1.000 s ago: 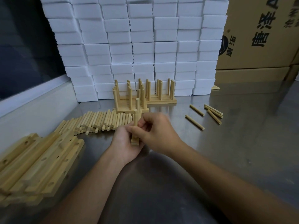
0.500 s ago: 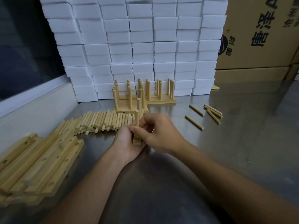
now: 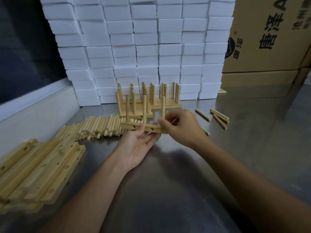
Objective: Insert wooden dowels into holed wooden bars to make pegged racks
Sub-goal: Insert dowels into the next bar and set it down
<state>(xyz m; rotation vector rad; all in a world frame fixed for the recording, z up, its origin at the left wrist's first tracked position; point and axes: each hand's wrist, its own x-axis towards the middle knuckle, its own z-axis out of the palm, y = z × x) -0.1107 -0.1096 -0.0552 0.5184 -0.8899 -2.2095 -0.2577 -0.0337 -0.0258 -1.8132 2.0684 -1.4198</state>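
- Your left hand point(image 3: 138, 145) lies palm-up and relaxed, fingertips propping the bar point(image 3: 143, 127) above the table point(image 3: 185, 182); keep it level.
- Your right hand point(image 3: 183, 126) pinches the bar's right end, by the third dowel point(image 3: 163, 108).
- Three dowels stand upright; check each is seated fully.
- Set it with the finished racks point(image 3: 151, 101) behind.
- The loose dowels point(image 3: 99, 126) lie just beyond your left hand.

You have bare table point(image 3: 185, 190) near you; dowel pile point(image 3: 99, 126) and bar stack point(image 3: 38, 170) crowd your left.
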